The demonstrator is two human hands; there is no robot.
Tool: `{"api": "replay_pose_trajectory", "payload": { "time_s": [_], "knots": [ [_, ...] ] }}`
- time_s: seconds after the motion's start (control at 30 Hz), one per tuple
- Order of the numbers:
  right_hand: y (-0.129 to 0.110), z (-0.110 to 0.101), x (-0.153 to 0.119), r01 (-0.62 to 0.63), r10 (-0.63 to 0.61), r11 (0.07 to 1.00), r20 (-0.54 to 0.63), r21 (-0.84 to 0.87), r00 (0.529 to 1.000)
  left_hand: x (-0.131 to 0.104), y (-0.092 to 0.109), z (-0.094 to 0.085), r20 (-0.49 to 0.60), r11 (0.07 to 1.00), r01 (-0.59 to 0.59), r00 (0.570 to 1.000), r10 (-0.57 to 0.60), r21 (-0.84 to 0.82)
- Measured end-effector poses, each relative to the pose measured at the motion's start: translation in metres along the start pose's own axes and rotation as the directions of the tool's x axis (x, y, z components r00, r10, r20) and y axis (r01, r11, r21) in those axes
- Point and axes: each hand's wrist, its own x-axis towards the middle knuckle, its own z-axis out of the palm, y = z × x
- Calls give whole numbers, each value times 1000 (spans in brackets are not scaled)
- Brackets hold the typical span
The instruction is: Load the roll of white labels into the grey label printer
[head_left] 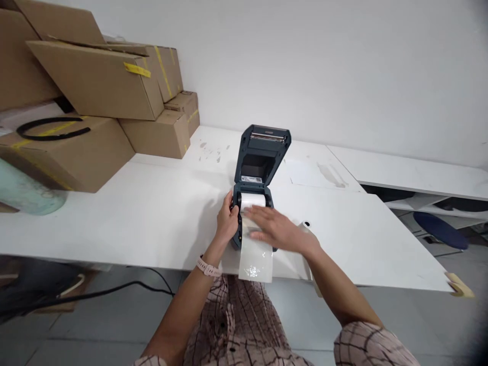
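Note:
A dark label printer (262,148) stands on the white table with its lid raised toward the wall. Inside it sits a white label roll (253,198), and a glossy label strip (256,262) runs out over the table's front edge. My left hand (226,221) grips the printer's left side, thumb at the inner rim and fingers along the outside. Over the strip lies my right hand (277,230), fingers stretched out flat and slightly blurred; it hides part of the strip and the printer's right side. Beside my right wrist, a white roll with a dark core (306,224) is partly covered.
Cardboard boxes (102,84) are stacked at the left, with a black curved band (53,133) on one. A pale green cylinder (28,190) lies near them. Black cable (125,288) hangs below the table edge. A blue stool (440,230) stands at the right.

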Motion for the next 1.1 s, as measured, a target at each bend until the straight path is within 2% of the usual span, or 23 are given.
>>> {"api": "replay_pose_trajectory", "payload": {
  "time_s": [0.07,0.17,0.27,0.47,0.57,0.67,0.73,0.83,0.87,0.9,0.93,0.97,1.0,1.03,1.07,1.1],
  "knots": [
    [-13,15,-22,28,-28,999,-14,-16,1000,0,1,0,4,1000,-27,1000,27,-3],
    [-22,30,-36,48,-52,997,-56,-56,997,-1,2,1,3,999,-39,999,39,-19],
    [-25,35,-34,49,-55,996,-74,-75,996,0,3,2,-15,999,-33,999,33,-38],
    [-37,44,-24,-57,45,993,-117,-103,992,2,4,3,-19,998,-20,1000,19,-52],
    [-50,59,-25,-117,102,988,-149,-98,984,-13,11,0,0,997,39,999,-39,-61],
    [-65,63,-38,-164,153,985,-176,-53,972,-44,15,-5,63,988,143,988,-139,-61],
    [-68,48,-52,-107,110,994,-132,31,985,-68,12,-8,102,977,195,977,-186,-85],
    [-47,-7,-62,49,-36,962,-51,270,998,-92,5,-10,136,964,247,963,-232,-99],
    [-32,-29,-58,65,-36,933,-87,353,996,-96,3,-10,153,961,250,961,-232,-114],
    [-13,-52,-48,49,36,915,-202,400,979,-98,2,-10,168,960,246,960,-223,-131],
    [7,-72,-33,22,146,911,-372,413,917,-99,2,-10,178,961,236,961,-210,-145],
    [29,-90,-13,-1,254,903,-534,429,806,-99,2,-10,182,962,226,963,-197,-153],
    [51,-105,9,-7,343,880,-626,474,700,-98,3,-10,177,965,215,966,-187,-153],
    [71,-117,32,3,410,839,-636,544,654,-97,4,-10,170,967,207,969,-181,-150],
    [88,-126,54,18,461,783,-599,622,655,-97,6,-10,163,968,204,970,-180,-146],
    [101,-131,73,45,484,720,-548,693,682,-96,7,-11,160,968,204,970,-181,-144]
  ]
}}
